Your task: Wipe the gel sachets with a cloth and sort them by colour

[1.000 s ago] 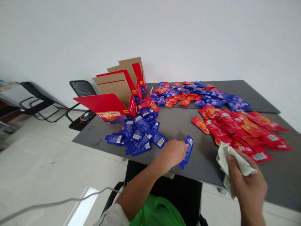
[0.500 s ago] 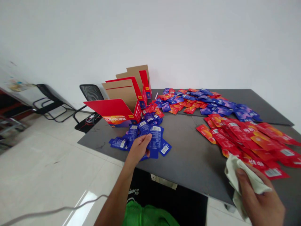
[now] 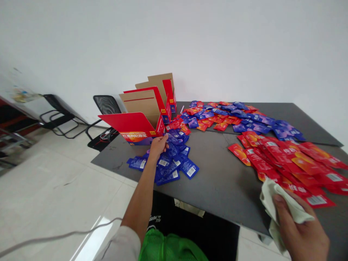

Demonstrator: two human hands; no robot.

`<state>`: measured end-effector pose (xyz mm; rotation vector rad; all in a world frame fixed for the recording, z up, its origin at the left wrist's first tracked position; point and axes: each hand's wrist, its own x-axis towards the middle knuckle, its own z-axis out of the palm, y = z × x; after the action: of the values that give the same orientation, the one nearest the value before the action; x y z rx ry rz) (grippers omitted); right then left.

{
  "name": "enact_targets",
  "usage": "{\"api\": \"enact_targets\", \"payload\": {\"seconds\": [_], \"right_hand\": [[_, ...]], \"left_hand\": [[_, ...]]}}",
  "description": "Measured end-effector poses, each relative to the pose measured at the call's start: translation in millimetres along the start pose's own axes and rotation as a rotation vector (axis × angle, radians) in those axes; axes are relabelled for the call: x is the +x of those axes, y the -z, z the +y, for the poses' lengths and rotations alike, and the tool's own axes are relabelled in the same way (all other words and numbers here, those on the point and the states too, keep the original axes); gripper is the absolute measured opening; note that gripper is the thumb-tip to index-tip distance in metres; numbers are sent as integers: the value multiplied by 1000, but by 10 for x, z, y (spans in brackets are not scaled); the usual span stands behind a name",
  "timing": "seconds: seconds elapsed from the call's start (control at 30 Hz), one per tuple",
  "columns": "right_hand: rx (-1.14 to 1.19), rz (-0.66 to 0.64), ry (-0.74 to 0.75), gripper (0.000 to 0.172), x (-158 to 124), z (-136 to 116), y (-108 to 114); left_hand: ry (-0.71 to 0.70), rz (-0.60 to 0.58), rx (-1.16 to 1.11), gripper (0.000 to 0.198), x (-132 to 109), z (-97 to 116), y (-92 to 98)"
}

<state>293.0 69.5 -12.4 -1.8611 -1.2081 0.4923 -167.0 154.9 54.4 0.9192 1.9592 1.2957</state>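
Note:
My left hand (image 3: pixel 159 147) rests on top of a loose pile of blue sachets (image 3: pixel 172 168), close to the front of an opened red cardboard carton (image 3: pixel 133 127). I cannot tell whether its fingers pinch a sachet. My right hand (image 3: pixel 296 226) is shut on a crumpled cream cloth (image 3: pixel 277 203) at the table's front right edge, just below a spread of red-orange sachets (image 3: pixel 280 163). Behind them lies a mixed layer of blue and red sachets (image 3: pixel 233 117).
The dark grey table (image 3: pixel 217 174) has its front edge close to me. A black mesh chair (image 3: pixel 107 105) and a black metal-framed chair (image 3: pixel 58 114) stand by the white wall on the left. A pale cable (image 3: pixel 67 235) lies across the tiled floor.
My left hand has moved farther across the blue pile, toward the carton, and the sachets beneath it now lie differently. My right hand and the cloth have hardly moved.

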Motion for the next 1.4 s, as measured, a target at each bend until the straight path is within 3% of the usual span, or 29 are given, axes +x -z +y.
{"api": "enact_targets", "payload": {"seconds": [0.33,0.67,1.17,1.4], "right_hand": [[-10,-15,-27,75,-15,-71,20],[-23,-39,-51,75,-36,-79,28],[5,-7,-28,74,-67,-72,13],[-23,-56,-32,74,-96,-176,56]], "left_hand": [[3,-43,256,46,287,-55,10],[35,-72,597,55,450,83,56],[-19,-7,926,51,562,123,104],[-107,39,992,49,420,105,108]]}}
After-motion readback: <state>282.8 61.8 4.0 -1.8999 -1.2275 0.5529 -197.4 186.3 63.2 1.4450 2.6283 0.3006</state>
